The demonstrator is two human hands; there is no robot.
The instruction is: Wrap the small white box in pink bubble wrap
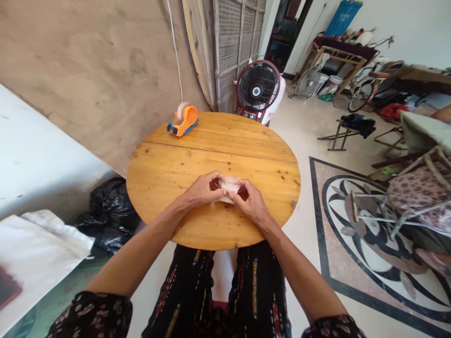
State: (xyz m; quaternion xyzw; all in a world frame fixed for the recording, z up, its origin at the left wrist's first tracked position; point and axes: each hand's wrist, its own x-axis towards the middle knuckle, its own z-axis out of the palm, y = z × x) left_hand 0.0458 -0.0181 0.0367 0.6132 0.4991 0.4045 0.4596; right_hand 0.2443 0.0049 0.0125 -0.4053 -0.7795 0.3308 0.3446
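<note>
A small whitish, partly see-through packet (229, 186) is held between my two hands over the front half of the round wooden table (207, 157). My left hand (206, 188) pinches its left side with thumb and fingers. On its right side, my right hand (251, 201) grips it the same way, thumb along the near edge. What the packet is made of or contains, I cannot make out. Farther back on the tabletop, at the left edge, stands an orange tape dispenser (186, 120) with a roll of tape.
Behind the table stands a fan (258, 89). Leaning boards (105, 56) line the left side, with a black plastic bag (112, 206) below. To the right are a folding stool (343, 129), a bicycle (366, 89) and a chair with a patterned cushion (419, 188).
</note>
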